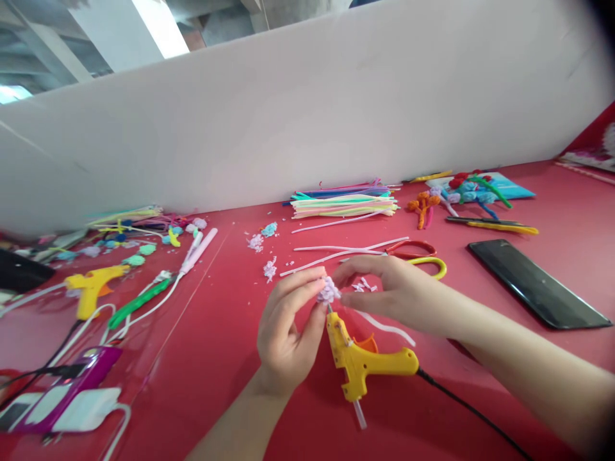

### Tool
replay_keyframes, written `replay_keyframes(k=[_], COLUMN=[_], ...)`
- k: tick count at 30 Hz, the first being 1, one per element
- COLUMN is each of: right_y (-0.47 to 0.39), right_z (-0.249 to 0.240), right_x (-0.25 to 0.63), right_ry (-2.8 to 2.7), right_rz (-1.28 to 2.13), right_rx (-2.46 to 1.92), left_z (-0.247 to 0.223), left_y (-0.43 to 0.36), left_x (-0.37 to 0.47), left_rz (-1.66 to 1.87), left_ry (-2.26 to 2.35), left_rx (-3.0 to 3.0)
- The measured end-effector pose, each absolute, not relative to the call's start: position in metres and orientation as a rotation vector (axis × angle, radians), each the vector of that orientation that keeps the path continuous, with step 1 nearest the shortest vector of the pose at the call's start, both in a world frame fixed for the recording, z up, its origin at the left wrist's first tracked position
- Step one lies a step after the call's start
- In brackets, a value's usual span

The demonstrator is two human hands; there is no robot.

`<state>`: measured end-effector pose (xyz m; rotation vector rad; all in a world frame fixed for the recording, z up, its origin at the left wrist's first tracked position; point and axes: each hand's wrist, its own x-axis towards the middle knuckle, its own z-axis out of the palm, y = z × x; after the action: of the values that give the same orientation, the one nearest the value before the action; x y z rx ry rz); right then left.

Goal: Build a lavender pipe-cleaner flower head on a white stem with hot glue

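Between the fingers and thumb of my left hand [291, 323] is a small lilac cluster of fuzzy pipe-cleaner pieces [328, 290]. My right hand [384, 285] reaches in from the other side, thumb and forefinger curved towards the cluster; its fingertips are at the cluster's right edge, and whether they pinch a piece I cannot make out. Just below lies a yellow glue gun [358, 362] with an orange trigger, its metal nozzle pointing up at the cluster. Cut lilac bits [365, 285] and a pale curved strip [387, 328] lie by my right hand.
Scissors [435, 264] with red and yellow handles lie behind my right hand. A pipe-cleaner bundle [343, 203] rests by the white partition [307, 115]. At right is a black phone [538, 282]; at left, another glue gun [93, 288] and a purple power strip [72, 390] with cables.
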<state>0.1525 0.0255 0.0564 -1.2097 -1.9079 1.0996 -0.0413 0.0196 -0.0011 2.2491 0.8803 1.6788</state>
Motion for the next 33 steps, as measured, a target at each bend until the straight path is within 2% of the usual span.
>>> replay_keyframes(k=[4,10,17,21,24,28,33], right_y=[0.024,0.019,0.002,-0.022,-0.033,-0.03,-0.023], right_z=[0.051,0.052,0.041,0.01,-0.007,-0.003,0.015], right_x=[0.146,0.14,0.156,0.156,0.15,0.152,0.164], right_ry=[-1.904,-1.931,-2.442,-2.668,-2.655,-2.47,-2.117], right_rz=[1.123,1.001,0.665,0.632,0.554,0.76,0.565], right_rx=[-1.239,-1.292,-1.607,-1.507,-1.498,-1.57,-1.497], left_z=[-0.002,-0.002,0.004,0.007,0.008,0.006,0.003], left_y=[0.02,0.024,0.036,0.039,0.039,0.042,0.046], left_x=[-0.036,-0.028,-0.032,-0.032,-0.031,-0.033,-0.034], left_rz=[1.617,1.51,1.405,1.373,1.329,1.29,1.312], left_ry=[0.868,0.875,0.757,0.711,0.714,0.695,0.689], left_rx=[2.101,1.511,0.993,0.852,0.77,0.703,0.694])
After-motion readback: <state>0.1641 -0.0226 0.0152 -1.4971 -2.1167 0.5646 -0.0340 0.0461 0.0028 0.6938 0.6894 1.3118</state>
